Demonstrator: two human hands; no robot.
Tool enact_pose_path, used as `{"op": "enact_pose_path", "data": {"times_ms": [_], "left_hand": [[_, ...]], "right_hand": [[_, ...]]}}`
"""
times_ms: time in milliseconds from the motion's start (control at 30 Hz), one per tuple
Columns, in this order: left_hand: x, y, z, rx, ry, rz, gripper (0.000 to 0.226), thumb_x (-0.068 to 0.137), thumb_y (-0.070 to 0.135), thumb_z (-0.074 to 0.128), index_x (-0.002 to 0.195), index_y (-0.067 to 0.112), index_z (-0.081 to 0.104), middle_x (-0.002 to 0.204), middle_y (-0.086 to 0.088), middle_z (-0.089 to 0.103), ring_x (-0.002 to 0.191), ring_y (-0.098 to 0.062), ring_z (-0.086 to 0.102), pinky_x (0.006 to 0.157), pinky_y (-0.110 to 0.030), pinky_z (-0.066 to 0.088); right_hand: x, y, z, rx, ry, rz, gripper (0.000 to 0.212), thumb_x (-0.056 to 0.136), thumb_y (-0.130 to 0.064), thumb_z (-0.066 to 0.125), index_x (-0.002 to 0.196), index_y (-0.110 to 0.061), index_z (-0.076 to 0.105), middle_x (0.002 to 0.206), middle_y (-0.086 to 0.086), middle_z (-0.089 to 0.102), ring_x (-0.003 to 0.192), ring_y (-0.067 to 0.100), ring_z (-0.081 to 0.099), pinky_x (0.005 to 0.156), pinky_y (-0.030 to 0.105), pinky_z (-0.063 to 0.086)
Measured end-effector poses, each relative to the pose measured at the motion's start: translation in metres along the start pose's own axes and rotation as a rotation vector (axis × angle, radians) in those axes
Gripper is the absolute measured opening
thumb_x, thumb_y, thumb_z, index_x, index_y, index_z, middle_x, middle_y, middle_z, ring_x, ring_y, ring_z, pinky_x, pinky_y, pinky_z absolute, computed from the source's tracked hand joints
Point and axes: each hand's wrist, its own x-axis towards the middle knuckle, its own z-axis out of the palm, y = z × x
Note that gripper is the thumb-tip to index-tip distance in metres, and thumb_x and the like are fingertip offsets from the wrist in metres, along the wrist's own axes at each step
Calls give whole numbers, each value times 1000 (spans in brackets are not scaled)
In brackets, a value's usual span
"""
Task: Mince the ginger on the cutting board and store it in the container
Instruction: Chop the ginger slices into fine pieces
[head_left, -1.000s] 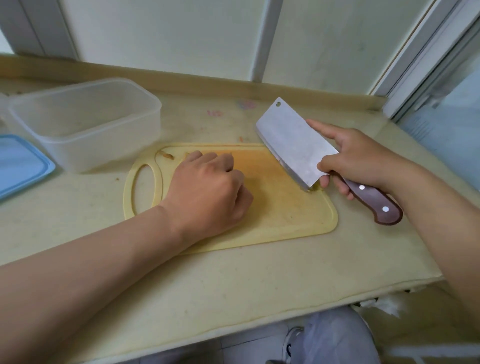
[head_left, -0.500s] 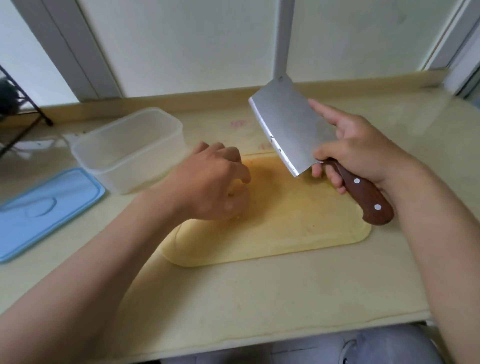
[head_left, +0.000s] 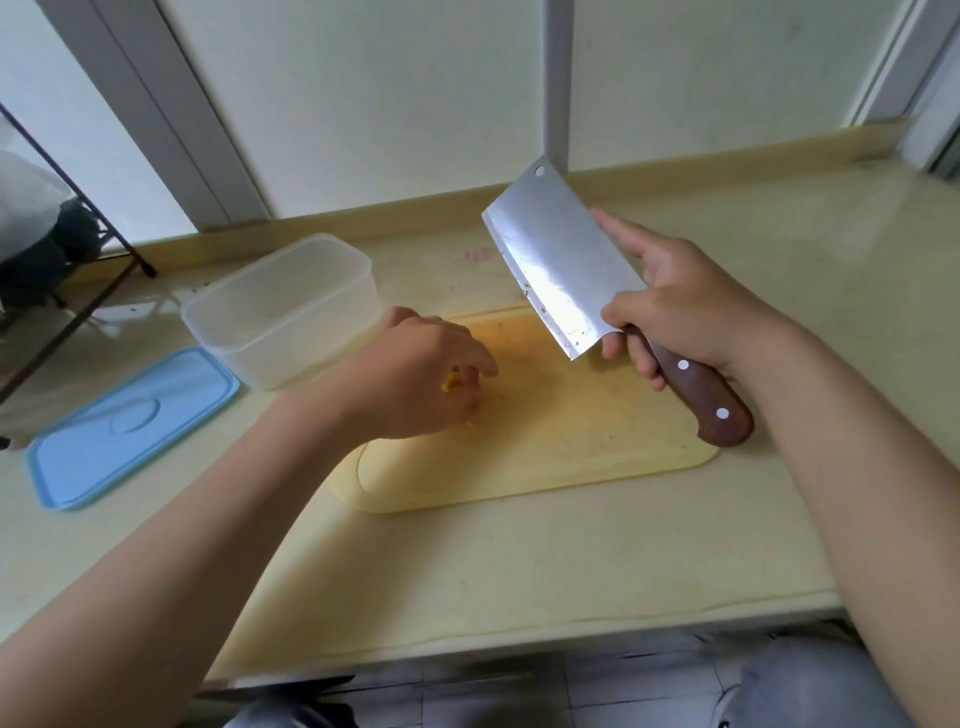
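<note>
Your left hand (head_left: 415, 374) rests on the left part of the cutting board (head_left: 545, 467). Its fingers are curled down around a small yellow clump of ginger (head_left: 453, 385). It looks like you are pinching the bits together so they do not spread out. Your hand hides most of the ginger, so I cannot tell how small it is cut.

Your right hand (head_left: 685, 306) grips the knife (head_left: 556, 260) tight by its brown handle. One finger lies straight along the flat of the blade, which helps you steer it. The knife is up in the air over the far right part of the board. I think you hold it high and off to the side so the sharp edge stays away from your left fingers.

The board lies in the middle of the counter (head_left: 519, 571), with its long side along the front edge. The container (head_left: 280, 306) stands just beside the board's far left corner. It is open and close by, so the ginger has a short trip. No ginger shows in it yet. Its blue lid (head_left: 130, 421) lies flat near the counter's left edge, out of the way.
</note>
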Motion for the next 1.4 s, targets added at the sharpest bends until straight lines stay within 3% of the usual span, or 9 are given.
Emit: {"op": "enact_pose_path", "data": {"times_ms": [167,300,500,667,833,1033,1200,1333,1400], "left_hand": [[-2,0,-15,-52,79,30,21,81,20,71,101,18,77,91,4,69,78,-18,65,80,-37,51],[-13,1,-20,56,-81,4,19,79,41,72,95,32,73,102,14,57,95,-14,54,95,-39,37],[-16,9,-17,225,-124,14,27,87,44,69,112,33,73,117,11,53,109,-15,45,100,-33,28],[-16,10,-9,279,-92,61,22,87,36,66,104,25,75,110,7,61,101,-19,52,98,-37,36],[-18,18,-6,303,-26,78,36,83,34,42,92,21,74,95,5,65,88,-23,58,88,-41,44],[-14,19,-3,314,94,120,26,85,16,54,105,17,70,84,4,71,78,-26,63,81,-38,45],[-6,44,-6,-150,266,-191,19,93,6,60,107,14,71,84,5,72,74,-19,68,71,-32,56],[5,62,0,-511,149,-463,11,91,11,63,97,19,67,73,6,74,73,-11,72,70,-33,58],[7,63,1,-452,116,-477,6,93,17,64,98,19,67,73,7,72,74,-13,70,68,-31,57]], "right_hand": [[-6,-2,-1,-1,1,-14,95,90,7,47,158,-54,24,63,16,70,48,33,54,44,35,48],[-8,-3,1,12,4,-37,95,89,7,48,153,-60,27,73,24,70,54,39,56,44,36,48],[-12,-4,1,9,-12,-39,95,89,7,47,158,-53,24,69,19,71,45,31,53,43,35,48],[-13,-4,0,29,0,-32,95,88,7,47,159,-52,24,72,24,70,52,34,55,44,35,48],[-14,-5,-1,38,0,-35,95,89,6,47,160,-51,23,66,16,69,49,31,53,44,35,48],[-14,-4,-1,29,-6,-22,95,88,5,46,160,-52,22,54,6,67,55,35,59,45,35,50],[-16,-4,-1,33,4,-21,94,89,5,46,160,-51,21,70,19,70,46,29,55,45,35,49],[-16,-3,-3,33,6,-24,93,89,5,45,161,-49,21,66,15,70,44,26,55,44,35,49],[-15,-3,-4,35,8,-22,93,89,5,45,161,-49,21,64,14,70,45,27,56,45,35,49]]}}
